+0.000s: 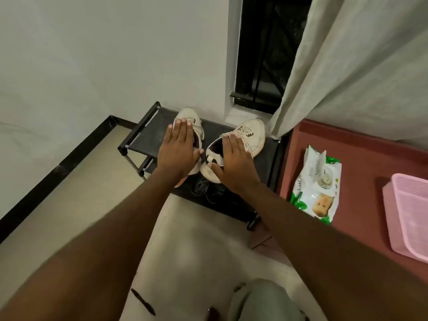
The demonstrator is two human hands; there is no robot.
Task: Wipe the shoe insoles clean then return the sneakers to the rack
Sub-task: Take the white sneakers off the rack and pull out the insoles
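1. Head view: both sneakers sit on the top shelf of the black shoe rack (143, 133), against the wall under the window. The left hand (178, 151) lies flat, fingers straight and together, on the left sneaker (188, 117). The right hand (234, 162) rests on the right sneaker (251, 133) with its fingers extended along the upper and its thumb at the heel opening; neither hand clearly grips.

2. Step in hand, as I judge it: either the pair is being set down at the close of the task, or it is about to be lifted for wiping. The view alone does not settle which. No wipe is in either hand.

3. If wiping remains, the next move calls for curling the fingers into the collars, lifting both shoes clear, and reaching for the wet wipes pack (315, 181), which lies on the red worktop (361, 158) to the right, beside a pink tray (407, 218).

4. The sneakers are off-white and scuffed, laces loose, toes pointing to the wall and heels angled towards each other. The right one's dark interior shows; its insole cannot be judged clean or dirty.

5. Darker footwear (203, 188) sits on the lower shelf.
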